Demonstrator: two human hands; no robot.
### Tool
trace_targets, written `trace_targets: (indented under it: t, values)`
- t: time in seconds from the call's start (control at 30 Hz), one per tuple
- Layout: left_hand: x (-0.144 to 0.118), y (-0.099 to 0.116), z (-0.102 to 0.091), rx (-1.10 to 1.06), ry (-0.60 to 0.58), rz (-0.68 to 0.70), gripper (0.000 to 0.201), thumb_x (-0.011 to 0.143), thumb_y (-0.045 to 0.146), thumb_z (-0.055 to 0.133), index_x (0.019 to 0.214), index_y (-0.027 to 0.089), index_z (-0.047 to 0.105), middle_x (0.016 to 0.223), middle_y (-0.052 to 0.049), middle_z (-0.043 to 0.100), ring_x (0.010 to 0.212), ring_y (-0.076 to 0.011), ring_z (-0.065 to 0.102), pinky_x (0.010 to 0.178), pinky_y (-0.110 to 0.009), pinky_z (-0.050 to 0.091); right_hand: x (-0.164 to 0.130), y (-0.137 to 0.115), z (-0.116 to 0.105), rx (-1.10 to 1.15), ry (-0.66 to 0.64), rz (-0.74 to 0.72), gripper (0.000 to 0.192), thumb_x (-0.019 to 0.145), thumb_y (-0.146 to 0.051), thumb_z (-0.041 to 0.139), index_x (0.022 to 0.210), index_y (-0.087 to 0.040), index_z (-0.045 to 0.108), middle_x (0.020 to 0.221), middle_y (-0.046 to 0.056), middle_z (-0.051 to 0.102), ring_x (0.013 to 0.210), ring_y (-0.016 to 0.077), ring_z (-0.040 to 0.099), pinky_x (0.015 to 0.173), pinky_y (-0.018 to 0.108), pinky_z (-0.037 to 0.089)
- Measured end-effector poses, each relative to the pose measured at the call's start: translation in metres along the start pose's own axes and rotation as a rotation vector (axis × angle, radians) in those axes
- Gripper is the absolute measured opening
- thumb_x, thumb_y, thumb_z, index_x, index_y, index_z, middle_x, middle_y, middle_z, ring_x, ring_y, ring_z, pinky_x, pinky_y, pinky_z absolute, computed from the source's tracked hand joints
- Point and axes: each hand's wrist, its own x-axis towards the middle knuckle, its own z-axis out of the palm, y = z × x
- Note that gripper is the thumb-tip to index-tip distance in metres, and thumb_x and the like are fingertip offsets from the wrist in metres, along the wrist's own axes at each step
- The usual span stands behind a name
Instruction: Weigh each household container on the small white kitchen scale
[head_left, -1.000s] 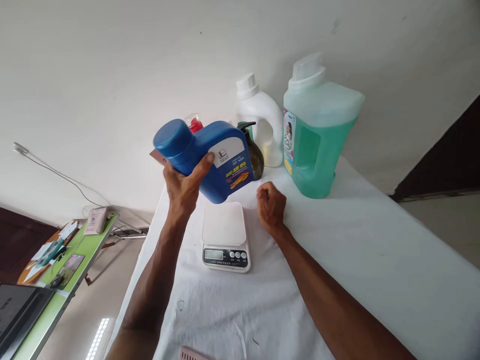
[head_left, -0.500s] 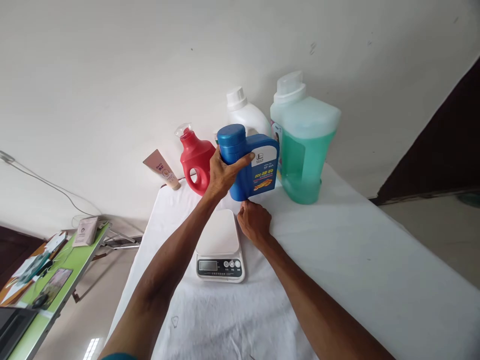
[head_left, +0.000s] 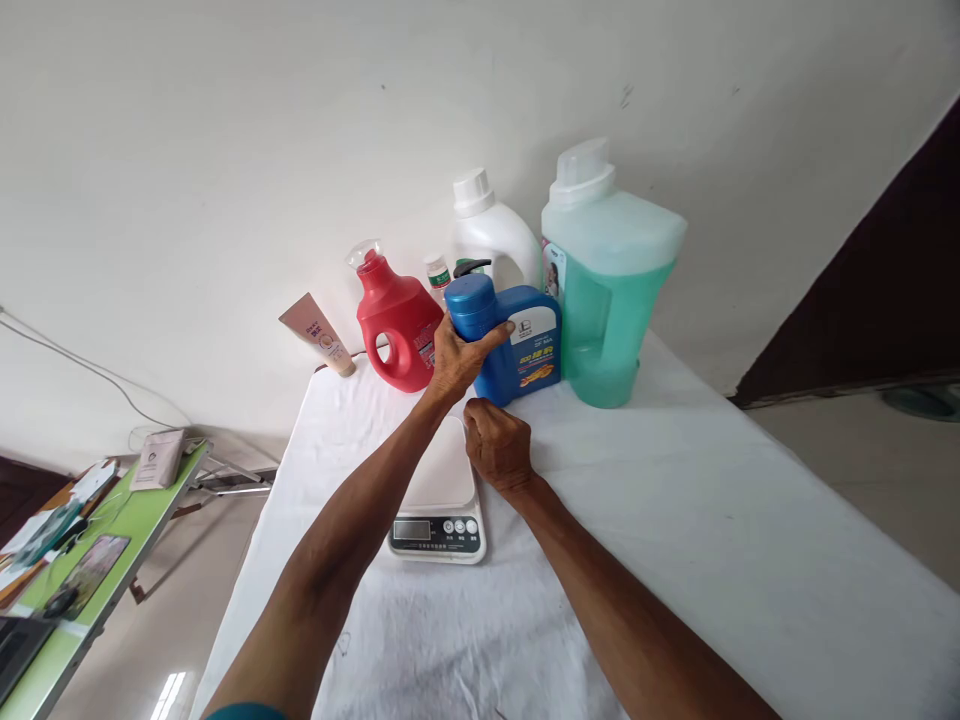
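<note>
My left hand (head_left: 459, 358) grips a blue plastic bottle (head_left: 523, 352) by its left side, just under the round cap, thumb across its front. The bottle looks upright behind the scale, its lower edge partly behind my right hand. That right hand (head_left: 501, 445) is closed in a fist beside the scale's platform, close below the bottle; what its curled fingers hold, if anything, is hidden. A white digital kitchen scale (head_left: 439, 545) lies in front, with my left forearm crossing over part of it. Its platform bears nothing that I can see, and its display looks blank.
Along the wall stand a pink tube (head_left: 319, 333), a red jug (head_left: 397, 325), a small bottle with a green label (head_left: 436, 275), a white jug (head_left: 495, 228) and a large container of green liquid (head_left: 611, 300). A green desk (head_left: 150, 515) is at left.
My left hand has lowered the blue bottle and moved it slightly right, uncovering the small bottle and a black pump top behind. My right fist has come slightly nearer and to the left.
</note>
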Motion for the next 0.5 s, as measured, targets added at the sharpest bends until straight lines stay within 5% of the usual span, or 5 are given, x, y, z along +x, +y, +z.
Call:
trace_targets:
  t: [0.2,0.33,0.43,0.5]
  values:
    - [-0.008,0.004,-0.005,0.093,-0.018,0.039,0.049,0.066,0.037,0.099,0.101,0.022,0.067,0.102,-0.006,0.072,0.097,-0.0256,0.07,0.09,-0.042,0.057,0.0,0.011,0.001,0.069,0.141,0.052,0.024,0.086,-0.009,0.042,0.071,-0.022,0.054,0.066,0.004,0.06,0.062,0.017,0.053,0.063,0.027,0.036]
    - [-0.015,0.015,-0.042,0.154,-0.008,0.22,0.049,0.074,0.043,0.095,0.112,0.028,0.069,0.119,-0.009,0.072,0.111,-0.0276,0.07,0.097,-0.045,0.058,0.002,0.016,-0.001,0.1,0.175,0.107,0.02,0.082,-0.011,0.042,0.069,-0.023,0.051,0.065,0.005,0.061,0.061,0.0179,0.053,0.063,0.029,0.037]
    - [-0.008,0.015,-0.095,0.251,0.264,0.267,0.04,0.087,0.045,0.084,0.116,0.025,0.064,0.117,-0.012,0.07,0.107,-0.0263,0.07,0.096,-0.045,0.058,0.003,0.018,0.0,0.119,0.168,0.134,0.019,0.081,-0.013,0.041,0.068,-0.024,0.049,0.063,0.005,0.06,0.058,0.0184,0.052,0.063,0.03,0.036]
    - [0.004,0.009,-0.136,0.408,0.598,0.217,0.052,0.086,0.038,0.085,0.127,0.021,0.057,0.132,-0.016,0.063,0.121,-0.0273,0.065,0.104,-0.044,0.054,0.004,0.018,0.002,0.129,0.158,0.152,0.017,0.08,-0.014,0.041,0.068,-0.024,0.048,0.062,0.005,0.059,0.058,0.0186,0.052,0.062,0.03,0.036]
